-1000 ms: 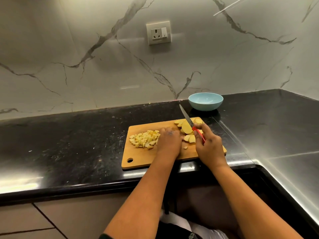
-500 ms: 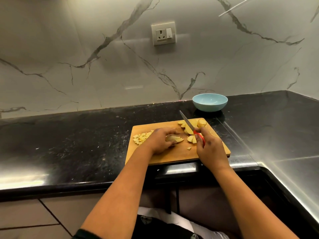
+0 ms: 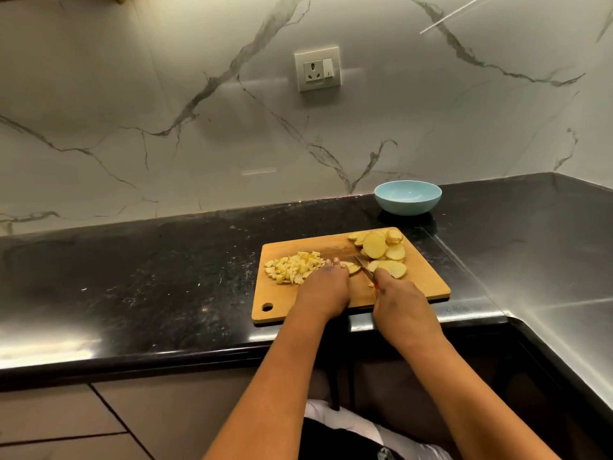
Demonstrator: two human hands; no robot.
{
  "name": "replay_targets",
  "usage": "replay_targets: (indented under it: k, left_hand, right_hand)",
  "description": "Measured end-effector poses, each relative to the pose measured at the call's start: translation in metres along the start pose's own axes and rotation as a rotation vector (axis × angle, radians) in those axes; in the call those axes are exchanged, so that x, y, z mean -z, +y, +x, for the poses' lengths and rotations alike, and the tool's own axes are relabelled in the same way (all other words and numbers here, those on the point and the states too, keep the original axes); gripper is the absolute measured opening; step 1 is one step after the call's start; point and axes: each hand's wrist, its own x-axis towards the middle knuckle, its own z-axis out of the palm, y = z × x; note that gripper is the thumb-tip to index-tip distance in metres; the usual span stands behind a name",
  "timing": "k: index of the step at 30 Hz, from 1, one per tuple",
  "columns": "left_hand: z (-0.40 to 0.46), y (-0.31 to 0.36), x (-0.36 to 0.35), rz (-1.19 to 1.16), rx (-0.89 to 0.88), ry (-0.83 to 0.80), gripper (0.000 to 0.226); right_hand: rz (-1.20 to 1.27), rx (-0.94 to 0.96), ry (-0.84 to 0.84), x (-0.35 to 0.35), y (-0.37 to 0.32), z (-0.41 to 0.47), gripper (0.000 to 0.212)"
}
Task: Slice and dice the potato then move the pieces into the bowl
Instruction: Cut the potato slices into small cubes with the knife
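my right hand point(image 3: 403, 302) covers nearly all of the knife point(image 3: 365, 269); only a short length of blade and a sliver of red handle show. my left hand point(image 3: 323, 288) hides the near part of the potato slice point(image 3: 352, 267) under its fingertips and the right edge of the diced pile point(image 3: 295, 267). both forearms are cut off by the lower edge. the socket plate point(image 3: 317, 68) markings are too small to read.
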Motion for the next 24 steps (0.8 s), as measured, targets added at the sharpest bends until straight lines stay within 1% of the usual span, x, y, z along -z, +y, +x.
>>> replay_targets:
  k: [2, 7, 10, 14, 16, 17, 19, 20, 21, 23, 24]
  left_hand:
    - [0.001, -0.003, 0.001, -0.009, -0.029, -0.028, 0.049]
    - [0.001, -0.01, 0.002, -0.122, -0.085, -0.026, 0.046]
    - [0.0, -0.013, 0.0, -0.181, -0.109, -0.007, 0.046]
    - [-0.002, -0.013, 0.003, -0.136, -0.086, -0.041, 0.052]
    - [-0.003, -0.015, 0.004, -0.168, -0.084, -0.041, 0.055]
    - [-0.002, -0.016, 0.004, -0.203, -0.077, -0.022, 0.058]
    - [-0.001, -0.018, 0.0, -0.254, -0.057, 0.073, 0.061]
    - [-0.001, -0.019, -0.002, -0.25, -0.052, 0.132, 0.058]
    - [0.0, -0.019, -0.003, -0.23, -0.055, 0.181, 0.05]
    - [0.003, -0.018, -0.004, -0.193, -0.065, 0.223, 0.034]
    - [0.004, -0.018, -0.004, -0.194, -0.064, 0.23, 0.031]
  right_hand:
    - [0.018, -0.007, -0.018, -0.001, -0.004, -0.002, 0.032]
    - [0.023, -0.007, -0.041, -0.003, -0.012, -0.006, 0.043]
    - [0.008, -0.006, -0.042, -0.001, -0.016, -0.008, 0.038]
    - [0.005, -0.036, -0.023, 0.006, -0.009, -0.003, 0.028]
    - [0.024, -0.049, -0.001, 0.011, -0.008, 0.001, 0.028]
    - [0.026, -0.049, -0.002, 0.012, -0.009, 0.002, 0.028]
    - [0.014, -0.04, -0.017, 0.014, -0.011, 0.003, 0.031]
    - [0.004, -0.033, -0.021, 0.014, -0.013, 0.003, 0.031]
    - [-0.004, -0.028, -0.023, 0.014, -0.014, 0.003, 0.03]
    - [-0.008, -0.035, -0.029, 0.013, -0.017, 0.004, 0.026]
    - [-0.005, -0.041, -0.032, 0.012, -0.02, 0.004, 0.025]
